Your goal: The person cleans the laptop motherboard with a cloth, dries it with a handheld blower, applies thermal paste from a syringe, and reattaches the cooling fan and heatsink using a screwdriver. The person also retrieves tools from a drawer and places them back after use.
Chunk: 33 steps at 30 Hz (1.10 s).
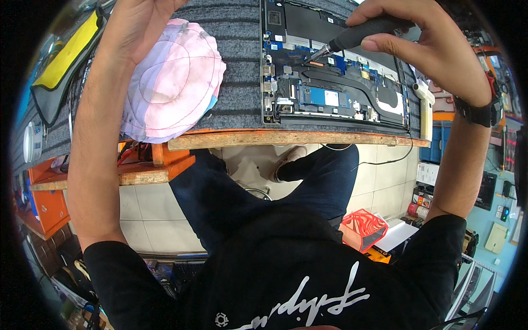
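My right hand (432, 47) grips a black-handled screwdriver (352, 38), fingers wrapped round its handle. The screwdriver slants down to the left, its tip at the circuit board near a copper-coloured strip. That board belongs to an opened laptop (352, 82), its inside facing up, with a blue card, a black heat pipe and black battery blocks showing. Up at the top left is my left hand (144, 27), cut off by the frame's edge, so its fingers are hidden. Just below it lies a round, pink and lilac stitched cloth pad (176, 77).
A ribbed grey mat (236, 71) covers the wooden-edged workbench (297, 137). On its left lie a yellow and grey cloth (69, 49) and a small white tub (33, 142). A cream handled tool (425, 110) stands right of the laptop. A thin black cable (385, 161) hangs below the bench edge.
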Tool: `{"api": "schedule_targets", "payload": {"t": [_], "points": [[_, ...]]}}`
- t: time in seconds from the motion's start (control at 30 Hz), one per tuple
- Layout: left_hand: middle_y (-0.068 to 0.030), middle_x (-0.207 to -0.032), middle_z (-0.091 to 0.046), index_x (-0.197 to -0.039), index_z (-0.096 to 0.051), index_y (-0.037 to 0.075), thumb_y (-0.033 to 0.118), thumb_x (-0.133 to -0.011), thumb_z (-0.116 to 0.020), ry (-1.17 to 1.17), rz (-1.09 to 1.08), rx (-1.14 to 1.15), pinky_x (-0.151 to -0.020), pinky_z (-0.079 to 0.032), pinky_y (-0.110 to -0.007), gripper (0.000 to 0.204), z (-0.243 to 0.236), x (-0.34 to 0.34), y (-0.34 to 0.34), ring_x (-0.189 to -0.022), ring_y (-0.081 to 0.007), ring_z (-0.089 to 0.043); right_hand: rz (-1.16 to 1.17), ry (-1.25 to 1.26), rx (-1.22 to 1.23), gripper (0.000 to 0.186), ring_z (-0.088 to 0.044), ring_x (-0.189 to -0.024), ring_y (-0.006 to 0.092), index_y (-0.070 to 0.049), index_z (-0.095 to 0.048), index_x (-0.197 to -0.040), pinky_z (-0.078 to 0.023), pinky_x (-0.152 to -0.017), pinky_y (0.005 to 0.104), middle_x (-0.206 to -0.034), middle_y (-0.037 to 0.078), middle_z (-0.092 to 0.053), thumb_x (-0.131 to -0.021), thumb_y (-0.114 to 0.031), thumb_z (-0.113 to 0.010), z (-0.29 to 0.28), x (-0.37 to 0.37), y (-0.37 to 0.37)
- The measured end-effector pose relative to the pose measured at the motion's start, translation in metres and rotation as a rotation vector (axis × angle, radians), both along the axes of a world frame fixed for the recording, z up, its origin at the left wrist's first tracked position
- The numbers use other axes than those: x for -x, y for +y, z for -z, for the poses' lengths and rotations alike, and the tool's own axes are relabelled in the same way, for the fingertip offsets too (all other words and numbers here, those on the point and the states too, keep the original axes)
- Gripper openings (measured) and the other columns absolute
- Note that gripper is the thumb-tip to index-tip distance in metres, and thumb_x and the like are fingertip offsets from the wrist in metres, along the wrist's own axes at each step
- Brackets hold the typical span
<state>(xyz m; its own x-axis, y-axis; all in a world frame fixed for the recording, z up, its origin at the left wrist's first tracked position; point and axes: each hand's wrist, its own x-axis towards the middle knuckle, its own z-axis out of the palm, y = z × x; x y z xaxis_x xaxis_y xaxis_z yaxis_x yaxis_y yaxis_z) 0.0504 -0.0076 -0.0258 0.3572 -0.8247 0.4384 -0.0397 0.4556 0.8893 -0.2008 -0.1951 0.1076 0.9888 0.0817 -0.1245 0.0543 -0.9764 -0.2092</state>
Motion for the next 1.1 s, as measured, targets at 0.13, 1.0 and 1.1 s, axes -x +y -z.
{"api": "schedule_targets", "payload": {"t": [0.13, 1.0, 1.1], "points": [[-0.0179, -0.116, -0.071, -0.132, -0.059, -0.008, 0.041, -0.106, -0.057, 0.141, 0.021, -0.038, -0.098, -0.055, -0.033, 0.055, -0.003, 0.002, 0.001, -0.108, -0.0217, -0.068, -0.052, -0.006, 0.022, 0.023, -0.071, -0.079, 0.0236, 0.001, -0.072, -0.106, -0.057, -0.071, 0.0339, -0.092, 0.013, -0.072, -0.090, -0.014, -0.080, -0.001, -0.005, 0.008], [-0.0102, -0.101, -0.076, -0.112, -0.075, 0.001, 0.016, -0.094, -0.073, -0.427, -0.429, -0.625, -0.081, -0.057, -0.035, 0.023, -0.012, 0.008, 0.002, -0.088, -0.0228, -0.071, 0.077, 0.320, 0.661, 0.035, -0.070, -0.067, 0.0322, -0.006, -0.069, -0.109, -0.055, -0.061, 0.0403, -0.077, 0.013, -0.072, -0.101, -0.040, -0.065, -0.032, -0.038, 0.076], [-0.0099, -0.093, -0.075, -0.108, -0.074, -0.002, 0.012, -0.095, -0.072, -0.941, -0.349, -0.483, -0.079, -0.058, -0.031, 0.019, 0.000, -0.010, 0.006, -0.086, -0.0219, -0.073, 0.030, 0.289, 0.540, 0.040, -0.071, -0.068, 0.0334, -0.005, -0.069, -0.110, -0.056, -0.062, 0.0409, -0.077, 0.013, -0.072, -0.101, -0.044, -0.063, -0.038, -0.040, 0.074]]}}
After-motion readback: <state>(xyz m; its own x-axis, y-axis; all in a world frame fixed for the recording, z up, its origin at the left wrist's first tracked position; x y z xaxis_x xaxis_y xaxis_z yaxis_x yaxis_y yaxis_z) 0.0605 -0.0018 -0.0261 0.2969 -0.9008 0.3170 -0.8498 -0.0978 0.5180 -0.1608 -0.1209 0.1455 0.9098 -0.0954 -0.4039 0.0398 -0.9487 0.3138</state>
